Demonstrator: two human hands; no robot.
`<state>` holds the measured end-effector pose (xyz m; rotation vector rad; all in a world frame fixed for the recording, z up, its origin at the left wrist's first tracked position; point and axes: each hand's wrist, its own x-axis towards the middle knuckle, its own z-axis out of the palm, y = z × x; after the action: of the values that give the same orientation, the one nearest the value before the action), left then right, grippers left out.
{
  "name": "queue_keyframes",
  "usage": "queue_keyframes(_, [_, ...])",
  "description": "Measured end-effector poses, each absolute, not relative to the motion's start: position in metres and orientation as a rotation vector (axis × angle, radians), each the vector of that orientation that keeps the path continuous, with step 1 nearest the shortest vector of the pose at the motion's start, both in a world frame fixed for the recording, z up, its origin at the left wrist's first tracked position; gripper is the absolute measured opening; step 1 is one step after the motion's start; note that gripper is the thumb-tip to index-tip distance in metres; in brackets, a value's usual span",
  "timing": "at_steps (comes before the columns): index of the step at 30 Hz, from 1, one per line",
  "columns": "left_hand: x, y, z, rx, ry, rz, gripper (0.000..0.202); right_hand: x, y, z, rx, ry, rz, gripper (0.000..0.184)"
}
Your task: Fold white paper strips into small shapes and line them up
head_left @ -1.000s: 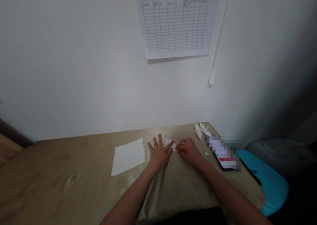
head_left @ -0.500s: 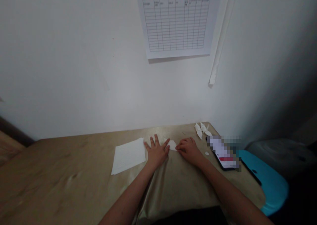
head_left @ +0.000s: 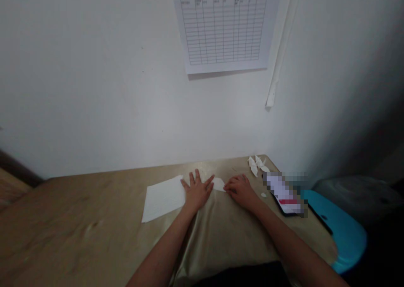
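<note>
My left hand (head_left: 197,189) lies flat with fingers spread on the wooden table (head_left: 78,219), pressing down on a small folded white paper (head_left: 219,184) whose right end shows between my hands. My right hand (head_left: 241,189) rests beside it with fingers curled, fingertips pinching the paper's right edge. A flat white sheet (head_left: 163,197) lies just left of my left hand, touching its little-finger side.
Folded white paper figures (head_left: 257,165) sit at the table's far right corner. A phone (head_left: 284,193) lies near the right edge, with a small white scrap (head_left: 263,195) beside it. A blue stool (head_left: 341,232) stands to the right. A printed grid sheet (head_left: 222,28) hangs on the wall.
My left hand has slid to the left across the folded paper, now covering more of it and reaching the flat sheet. My right hand has stayed put.
</note>
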<state>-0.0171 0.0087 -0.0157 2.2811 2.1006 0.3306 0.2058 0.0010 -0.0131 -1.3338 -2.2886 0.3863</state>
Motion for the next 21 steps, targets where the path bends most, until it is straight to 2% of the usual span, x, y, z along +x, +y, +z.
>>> queue_keyframes(9, [-0.033, 0.013, -0.001, 2.256, 2.014, 0.677, 0.023, 0.215, 0.009, -0.022, -1.269, -2.29, 0.395, 0.024])
queue_keyframes(21, [-0.049, 0.018, 0.004, 2.431, 1.854, 0.453, 0.021, 0.222, 0.011, -0.02, -1.304, -2.292, 0.492, 0.023])
